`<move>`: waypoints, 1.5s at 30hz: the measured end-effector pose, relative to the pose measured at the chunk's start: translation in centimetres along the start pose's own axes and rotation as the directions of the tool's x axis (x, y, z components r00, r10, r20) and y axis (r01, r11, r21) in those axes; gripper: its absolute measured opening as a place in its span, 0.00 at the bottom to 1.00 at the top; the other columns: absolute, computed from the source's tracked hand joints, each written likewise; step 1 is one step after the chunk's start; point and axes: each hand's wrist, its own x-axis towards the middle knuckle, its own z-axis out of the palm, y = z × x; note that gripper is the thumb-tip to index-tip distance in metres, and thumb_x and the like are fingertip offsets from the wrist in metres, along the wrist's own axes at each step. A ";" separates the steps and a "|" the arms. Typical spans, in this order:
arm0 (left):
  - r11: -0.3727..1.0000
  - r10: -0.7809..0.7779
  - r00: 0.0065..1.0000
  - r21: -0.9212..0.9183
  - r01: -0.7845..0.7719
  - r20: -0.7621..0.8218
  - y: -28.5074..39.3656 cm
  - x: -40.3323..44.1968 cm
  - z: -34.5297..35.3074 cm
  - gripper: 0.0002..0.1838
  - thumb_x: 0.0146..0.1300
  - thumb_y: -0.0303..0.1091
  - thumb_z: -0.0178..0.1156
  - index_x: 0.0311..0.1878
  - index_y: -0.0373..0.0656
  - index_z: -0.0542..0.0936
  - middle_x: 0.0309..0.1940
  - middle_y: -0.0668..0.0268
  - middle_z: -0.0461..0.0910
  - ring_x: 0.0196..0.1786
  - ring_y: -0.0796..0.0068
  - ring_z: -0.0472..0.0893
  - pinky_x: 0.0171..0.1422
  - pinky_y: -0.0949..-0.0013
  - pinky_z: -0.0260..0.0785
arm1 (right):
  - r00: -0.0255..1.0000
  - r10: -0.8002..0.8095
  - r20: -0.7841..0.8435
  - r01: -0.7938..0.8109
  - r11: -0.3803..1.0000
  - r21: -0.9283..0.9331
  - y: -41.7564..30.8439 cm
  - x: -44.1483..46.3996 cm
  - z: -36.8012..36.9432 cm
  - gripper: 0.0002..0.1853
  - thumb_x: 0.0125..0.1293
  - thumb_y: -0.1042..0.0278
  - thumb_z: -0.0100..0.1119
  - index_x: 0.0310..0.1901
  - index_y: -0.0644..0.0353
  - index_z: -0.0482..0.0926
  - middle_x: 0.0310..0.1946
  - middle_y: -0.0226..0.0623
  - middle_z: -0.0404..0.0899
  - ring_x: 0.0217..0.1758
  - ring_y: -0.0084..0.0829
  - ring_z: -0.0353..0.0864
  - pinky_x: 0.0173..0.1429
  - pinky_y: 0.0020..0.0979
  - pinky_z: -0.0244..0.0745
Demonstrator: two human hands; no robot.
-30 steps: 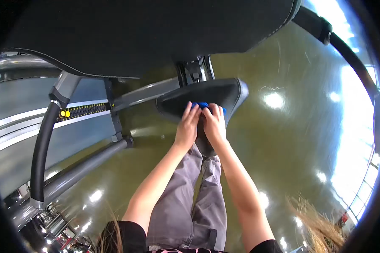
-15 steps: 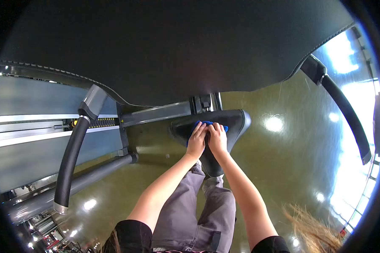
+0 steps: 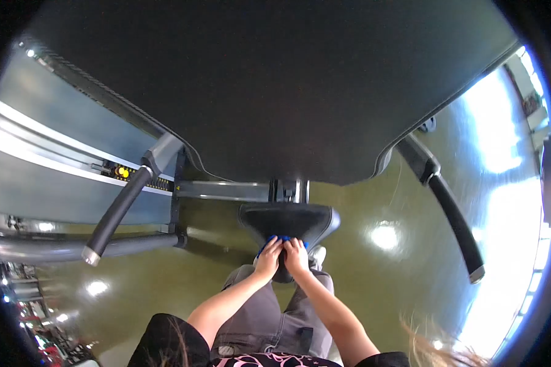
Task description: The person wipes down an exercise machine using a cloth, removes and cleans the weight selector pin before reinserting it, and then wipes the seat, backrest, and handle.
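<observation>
A black padded seat [image 3: 284, 215], wide at the far end and narrow toward me, is just in front of my knees. My left hand [image 3: 268, 258] and my right hand [image 3: 296, 257] lie side by side on its narrower part. Both press a blue cloth [image 3: 280, 237] onto the padding. Only bits of the cloth show around my fingertips; the rest is hidden under the hands. My fingers are close together and bent over the cloth.
A big black backrest pad [image 3: 275, 85] hangs over the upper view. Handles with black grips stick out at left [image 3: 119, 208] and right [image 3: 456, 223]. A grey frame bar [image 3: 223, 191] runs behind the seat. At left stands a weight stack housing [image 3: 43, 199].
My hands and the blue cloth have slid from the wide far part of the seat toward its narrow near end. The view has shifted, so the backrest fills more of it.
</observation>
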 end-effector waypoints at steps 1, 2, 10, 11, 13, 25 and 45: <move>1.000 -0.024 1.000 0.014 0.024 0.010 0.5 -0.1 0.1 0.22 0.47 0.17 0.50 0.50 0.34 0.75 0.55 0.55 0.71 0.64 0.57 0.63 0.68 0.62 0.57 | 0.999 0.017 0.052 -0.018 1.000 0.018 0.2 -0.1 -0.4 0.11 0.44 0.79 0.55 0.34 0.61 0.73 0.35 0.44 0.70 0.42 0.47 0.70 0.47 0.41 0.68; 0.998 -0.051 0.998 0.027 0.051 0.024 1.0 -0.3 0.2 0.22 0.47 0.17 0.50 0.50 0.35 0.75 0.55 0.55 0.71 0.64 0.58 0.63 0.68 0.62 0.57 | 0.994 0.036 0.107 -0.040 0.999 0.036 0.3 -0.2 -0.9 0.11 0.44 0.79 0.55 0.34 0.61 0.73 0.36 0.44 0.71 0.43 0.47 0.70 0.48 0.41 0.68; 0.956 -0.137 0.970 -0.230 0.182 0.199 5.4 4.8 -2.6 0.13 0.49 0.19 0.52 0.40 0.33 0.76 0.40 0.50 0.77 0.46 0.49 0.75 0.53 0.58 0.66 | 0.945 0.090 0.313 -0.113 0.992 0.055 2.1 2.1 -7.1 0.15 0.48 0.67 0.63 0.38 0.60 0.75 0.37 0.46 0.74 0.44 0.47 0.74 0.48 0.41 0.71; 0.966 -0.108 0.977 -0.212 0.146 0.182 6.8 5.2 -3.9 0.13 0.50 0.19 0.53 0.41 0.33 0.76 0.40 0.51 0.78 0.46 0.50 0.76 0.53 0.59 0.67 | 0.956 0.058 0.289 -0.088 0.992 0.091 1.9 1.9 -8.6 0.15 0.48 0.67 0.63 0.38 0.61 0.75 0.36 0.46 0.74 0.44 0.47 0.74 0.48 0.41 0.71; 0.950 -0.097 0.987 -0.283 0.130 0.129 9.9 6.0 -6.8 0.13 0.51 0.20 0.54 0.43 0.34 0.76 0.41 0.51 0.78 0.48 0.52 0.76 0.54 0.60 0.67 | 0.973 -0.009 0.229 -0.028 0.987 0.157 -0.8 2.4 -13.8 0.16 0.48 0.66 0.64 0.39 0.61 0.74 0.36 0.45 0.74 0.43 0.46 0.74 0.48 0.41 0.70; 0.908 0.058 0.995 -0.411 -0.084 -0.077 21.3 6.0 -26.0 0.13 0.53 0.21 0.56 0.44 0.37 0.76 0.43 0.54 0.78 0.47 0.57 0.78 0.53 0.64 0.68 | 0.989 -0.148 0.006 0.137 0.924 0.357 -17.5 1.7 -28.8 0.17 0.53 0.70 0.62 0.44 0.63 0.73 0.38 0.44 0.72 0.46 0.44 0.72 0.51 0.36 0.68; 0.730 0.587 0.505 0.145 -0.667 -0.632 31.1 17.0 -50.4 0.13 0.54 0.18 0.56 0.45 0.37 0.75 0.44 0.61 0.79 0.48 0.74 0.76 0.53 0.72 0.66 | 0.376 -0.681 -0.629 0.703 0.652 -0.286 -36.3 15.5 -43.8 0.17 0.47 0.78 0.61 0.43 0.60 0.76 0.37 0.36 0.79 0.43 0.40 0.77 0.50 0.34 0.70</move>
